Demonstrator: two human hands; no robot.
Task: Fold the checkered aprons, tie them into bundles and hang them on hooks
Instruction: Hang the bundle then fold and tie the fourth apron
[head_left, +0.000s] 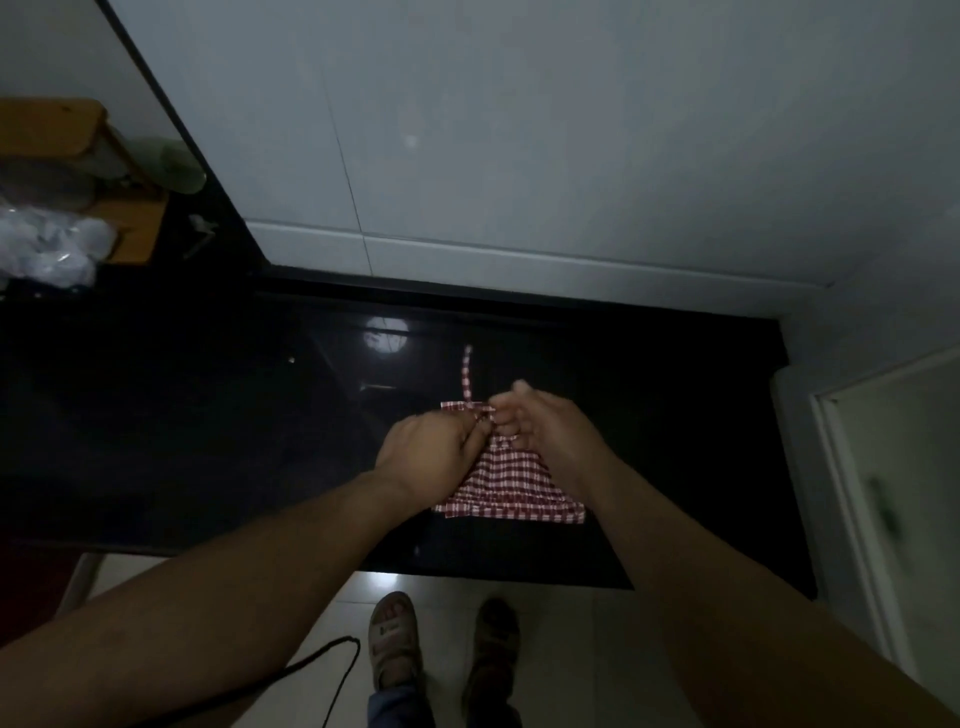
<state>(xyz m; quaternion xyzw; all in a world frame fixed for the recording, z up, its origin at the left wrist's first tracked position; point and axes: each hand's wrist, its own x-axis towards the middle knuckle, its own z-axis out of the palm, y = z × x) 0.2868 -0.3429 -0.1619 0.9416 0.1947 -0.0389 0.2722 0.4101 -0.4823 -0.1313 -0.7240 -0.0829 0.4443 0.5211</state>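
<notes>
A folded red-and-white checkered apron lies on the glossy black countertop. One checkered strap runs from its far edge straight away from me. My left hand and my right hand meet at the apron's far edge, fingers curled and pinching the strap where it crosses the fabric. The hands hide the far part of the apron, so a knot cannot be made out.
A white tiled wall rises behind the counter. At the far left stand a wooden rack, a crumpled plastic bag and a green object. A white door frame stands at the right. A black cable lies on the floor beside my sandalled feet.
</notes>
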